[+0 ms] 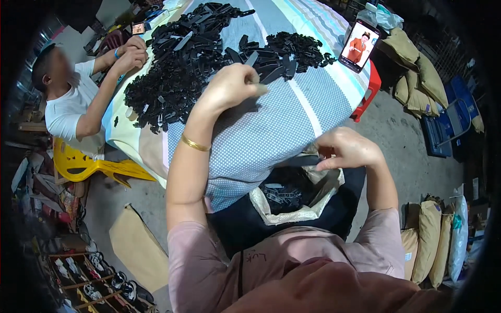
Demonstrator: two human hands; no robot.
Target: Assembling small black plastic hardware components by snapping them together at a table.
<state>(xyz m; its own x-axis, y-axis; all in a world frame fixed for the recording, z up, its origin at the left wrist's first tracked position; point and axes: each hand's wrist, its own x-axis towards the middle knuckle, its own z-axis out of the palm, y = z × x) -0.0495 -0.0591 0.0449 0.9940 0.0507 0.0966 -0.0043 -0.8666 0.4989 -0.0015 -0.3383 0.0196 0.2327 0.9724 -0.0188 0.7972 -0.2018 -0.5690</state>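
Observation:
Over the near side of the table, my left hand [232,88] is closed, its fingers curled in and the tips smeared by motion. Whatever it may hold cannot be made out. A large heap of small black plastic pieces [180,68] lies just beyond it, with longer black pieces [271,70] close to its fingers. My right hand [352,148] is curled above the far right rim of an open whitish sack [300,215] at my lap. Its fingertips are partly hidden, and a dark shape lies beside them. More black pieces [282,194] lie inside the sack.
Striped and dotted cloth [297,115] covers the table. A phone [360,46] stands at its far right corner above a red stool [369,91]. At left, a co-worker [78,104] sits by a yellow chair [78,160]. Filled sacks [428,235] and a blue cart [446,125] stand right.

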